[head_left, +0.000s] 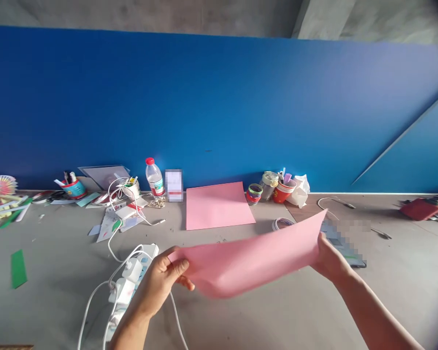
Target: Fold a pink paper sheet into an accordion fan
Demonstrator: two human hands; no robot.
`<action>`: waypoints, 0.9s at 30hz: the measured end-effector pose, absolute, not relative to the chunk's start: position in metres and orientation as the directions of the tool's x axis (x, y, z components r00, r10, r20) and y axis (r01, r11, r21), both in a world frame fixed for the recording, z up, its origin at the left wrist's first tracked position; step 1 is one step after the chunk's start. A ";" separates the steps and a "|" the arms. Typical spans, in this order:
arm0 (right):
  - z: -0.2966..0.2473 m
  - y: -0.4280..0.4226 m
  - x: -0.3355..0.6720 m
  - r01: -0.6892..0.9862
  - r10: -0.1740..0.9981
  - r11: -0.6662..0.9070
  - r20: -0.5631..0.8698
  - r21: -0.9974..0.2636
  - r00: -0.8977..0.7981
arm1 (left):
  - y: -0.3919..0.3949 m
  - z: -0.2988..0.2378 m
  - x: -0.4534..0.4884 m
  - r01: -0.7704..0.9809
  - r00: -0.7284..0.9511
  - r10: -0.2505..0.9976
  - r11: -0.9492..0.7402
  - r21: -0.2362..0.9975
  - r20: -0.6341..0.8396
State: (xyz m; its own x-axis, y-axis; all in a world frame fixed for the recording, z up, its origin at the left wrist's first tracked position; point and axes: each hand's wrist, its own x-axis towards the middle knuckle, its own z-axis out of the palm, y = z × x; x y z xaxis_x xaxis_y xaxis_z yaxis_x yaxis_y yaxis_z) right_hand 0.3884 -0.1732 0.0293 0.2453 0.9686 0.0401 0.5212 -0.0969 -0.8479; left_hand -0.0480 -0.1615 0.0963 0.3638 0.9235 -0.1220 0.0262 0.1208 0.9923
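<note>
nearest me, two hands, the left hand (pixel 167 277) and the right hand (pixel 330 257), grip one pink sheet (pixel 248 265) by its opposite ends, above the surface (pixel 277 313). the left thumb shows on top; the right fingers are mostly lost behind the paper. a second pink sheet (pixel 219 206) sits at the far edge, making two. along that edge i count one red-capped bottle (pixel 155 180). one power strip (pixel 146 260) is partly covered by the left forearm (pixel 133 323), so its plugs resist counting. one flat item (pixel 341 245) beyond the right hand is blurred into squares.
</note>
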 end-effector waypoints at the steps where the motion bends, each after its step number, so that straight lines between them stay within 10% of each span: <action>1: 0.038 -0.181 0.386 0.412 0.977 -0.108 -0.020 -0.905 0.211 | -0.157 0.097 -0.048 0.021 0.351 0.925 0.147 0.989 -0.145; 6: 0.077 -0.205 0.361 0.222 0.975 -0.085 -0.127 -0.971 -0.184 | -0.127 0.094 -0.042 0.057 0.321 0.928 0.182 0.982 -0.191; 16: 0.052 -0.195 0.334 -0.099 0.946 -0.289 -0.268 -0.952 -0.180 | -0.067 0.065 -0.028 0.582 -0.039 0.999 0.023 0.813 0.000; 27: 0.002 -0.162 0.338 0.438 0.918 -0.377 -0.265 -0.816 0.296 | -0.074 0.013 -0.025 0.423 0.004 0.997 0.064 0.904 -0.073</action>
